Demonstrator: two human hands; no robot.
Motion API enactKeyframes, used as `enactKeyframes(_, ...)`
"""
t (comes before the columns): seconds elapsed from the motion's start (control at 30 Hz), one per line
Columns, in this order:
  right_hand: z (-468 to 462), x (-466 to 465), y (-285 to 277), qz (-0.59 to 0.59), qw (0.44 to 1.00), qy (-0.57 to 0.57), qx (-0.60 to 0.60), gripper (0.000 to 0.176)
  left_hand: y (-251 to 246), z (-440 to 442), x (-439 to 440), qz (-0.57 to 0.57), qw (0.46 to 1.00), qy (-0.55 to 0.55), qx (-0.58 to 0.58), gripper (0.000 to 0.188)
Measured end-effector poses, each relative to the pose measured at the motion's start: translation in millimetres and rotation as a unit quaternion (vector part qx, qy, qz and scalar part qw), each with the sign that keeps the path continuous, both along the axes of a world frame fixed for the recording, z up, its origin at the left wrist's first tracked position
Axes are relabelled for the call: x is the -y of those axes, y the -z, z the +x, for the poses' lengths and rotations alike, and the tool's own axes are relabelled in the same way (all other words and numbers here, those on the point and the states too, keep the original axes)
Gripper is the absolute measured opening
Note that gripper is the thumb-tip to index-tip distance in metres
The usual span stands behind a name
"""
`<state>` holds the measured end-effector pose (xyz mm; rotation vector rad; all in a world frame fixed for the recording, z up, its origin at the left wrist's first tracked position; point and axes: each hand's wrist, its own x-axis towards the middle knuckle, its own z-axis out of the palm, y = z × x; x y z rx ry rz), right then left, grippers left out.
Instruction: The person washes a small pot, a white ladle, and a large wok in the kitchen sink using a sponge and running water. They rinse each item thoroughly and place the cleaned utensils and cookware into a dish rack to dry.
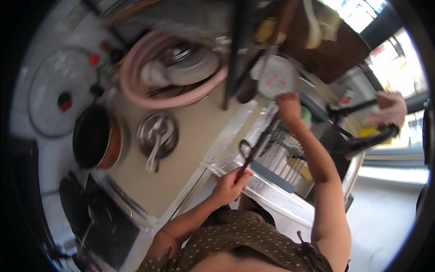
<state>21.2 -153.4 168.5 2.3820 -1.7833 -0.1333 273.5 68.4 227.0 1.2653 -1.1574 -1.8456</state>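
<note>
Near the counter's edge, my left hand (231,187) is closed around the dark handle of a metal ladle (245,148), its bowl pointing away from me. My right hand (289,106) is at the lower rim of a white plate with a red pattern (276,80); its fingers are on the rim, and whether they grip it is blurred. Under my right forearm a dish rack (273,178) with wire bars lies over the sink, with a green item (306,117) beside the wrist. A steel bowl (140,137) holding light-coloured spoons stands on the counter to the left.
A pink basin (136,98) with dishes stands at the back. On the left are a dark-lined pan (91,136), a glass lid (51,91) and a black stove (112,217). A brown board (333,61) is at the upper right. A faucet-like black fixture (360,144) reaches in from the right.
</note>
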Motion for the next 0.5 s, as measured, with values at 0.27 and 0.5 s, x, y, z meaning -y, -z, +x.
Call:
enactKeyframes(0.27, -12.4, 2.5, -37.9, -0.084, 0.989, -0.120, 0.028, 0.011, 8.2, 7.4, -2.4, -0.032, 0.999, -0.019, -0.032, 0.018)
enactKeyframes(0.5, -13.7, -30.8, -70.4, -0.200, 0.960, -0.116, 0.159, 0.014, 15.7, 11.9, -2.1, -0.044, 0.999, 0.003, 0.003, 0.019)
